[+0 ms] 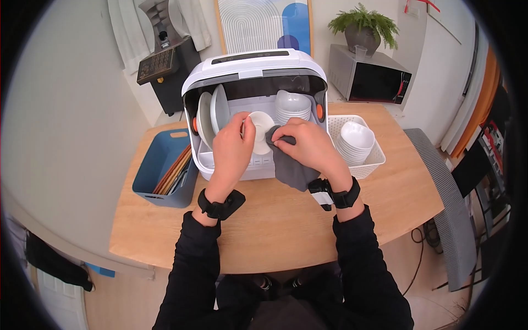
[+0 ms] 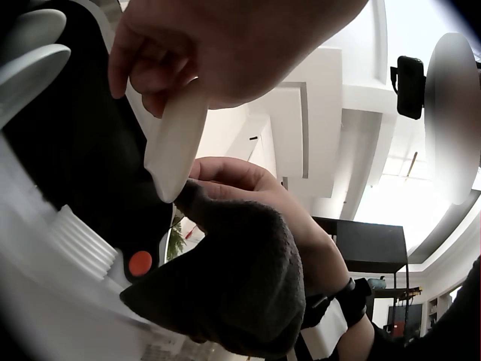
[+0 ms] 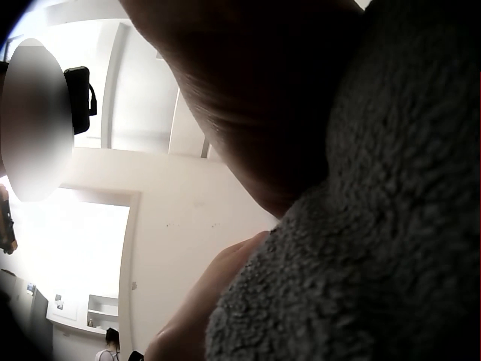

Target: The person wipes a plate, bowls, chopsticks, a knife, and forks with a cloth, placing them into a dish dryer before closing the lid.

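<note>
My left hand (image 1: 233,147) pinches a small white dish (image 1: 260,125) by its left side, in front of the open white dish cabinet (image 1: 250,65). The left wrist view shows the dish (image 2: 177,139) edge-on below the fingers. A dark grey cloth (image 1: 294,165) hangs from my right hand (image 1: 308,144), which grips its top with bent fingers. The cloth's upper corner meets the dish's right edge. In the right wrist view the fluffy cloth (image 3: 361,256) covers much of the picture and hides the fingertips. Inside the cabinet, white plates (image 1: 212,113) stand on the left and stacked bowls (image 1: 292,104) on the right.
A blue bin (image 1: 151,179) holding chopsticks (image 1: 175,171) stands left of the cabinet. To its right, a white basket (image 1: 366,168) contains stacked white bowls (image 1: 355,143). Behind are a microwave (image 1: 368,77) and a potted fern (image 1: 363,36). Everything sits along the wooden table (image 1: 275,231).
</note>
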Motion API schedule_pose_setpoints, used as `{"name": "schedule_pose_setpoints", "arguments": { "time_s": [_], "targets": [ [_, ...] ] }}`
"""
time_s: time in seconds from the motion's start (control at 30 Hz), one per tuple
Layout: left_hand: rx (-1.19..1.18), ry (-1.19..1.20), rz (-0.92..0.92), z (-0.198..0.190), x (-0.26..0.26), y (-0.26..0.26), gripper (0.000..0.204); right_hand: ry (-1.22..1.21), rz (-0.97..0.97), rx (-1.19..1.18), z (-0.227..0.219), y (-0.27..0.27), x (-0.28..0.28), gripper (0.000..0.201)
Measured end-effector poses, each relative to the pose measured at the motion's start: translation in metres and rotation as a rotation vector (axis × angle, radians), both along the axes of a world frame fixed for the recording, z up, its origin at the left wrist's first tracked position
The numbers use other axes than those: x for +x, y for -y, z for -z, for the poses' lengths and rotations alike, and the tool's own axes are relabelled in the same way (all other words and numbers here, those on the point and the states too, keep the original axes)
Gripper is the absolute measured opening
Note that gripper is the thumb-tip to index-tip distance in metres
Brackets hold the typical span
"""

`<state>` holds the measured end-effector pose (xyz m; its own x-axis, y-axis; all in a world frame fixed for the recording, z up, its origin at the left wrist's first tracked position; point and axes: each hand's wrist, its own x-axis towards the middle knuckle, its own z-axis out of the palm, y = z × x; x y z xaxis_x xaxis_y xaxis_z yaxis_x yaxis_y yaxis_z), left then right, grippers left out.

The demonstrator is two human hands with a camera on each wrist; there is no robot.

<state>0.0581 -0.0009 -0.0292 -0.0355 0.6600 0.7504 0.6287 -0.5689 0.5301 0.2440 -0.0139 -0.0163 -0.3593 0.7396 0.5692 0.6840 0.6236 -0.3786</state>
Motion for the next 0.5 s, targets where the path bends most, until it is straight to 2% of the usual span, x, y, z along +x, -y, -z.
{"name": "schedule_pose_setpoints", "arguments": {
  "time_s": [0.13, 0.27, 0.37, 0.5],
  "targets": [
    [-0.022, -0.267, -0.149, -0.001, -0.014, -0.033, 0.025, 0.019, 0.086, -0.002, 0.000, -0.003, 0.007, 0.010],
    [-0.001, -0.510, -0.342, -0.019, -0.017, -0.072, 0.024, -0.004, 0.067, -0.009, 0.007, -0.009, 0.009, 0.010],
    [-0.029, -0.670, -0.428, -0.027, -0.016, -0.095, 0.022, -0.046, 0.025, -0.003, 0.011, -0.013, 0.011, 0.009],
    [-0.044, -0.838, -0.478, -0.016, -0.019, -0.128, 0.019, -0.066, -0.003, -0.020, 0.010, -0.011, 0.011, 0.010]
  ]
}}
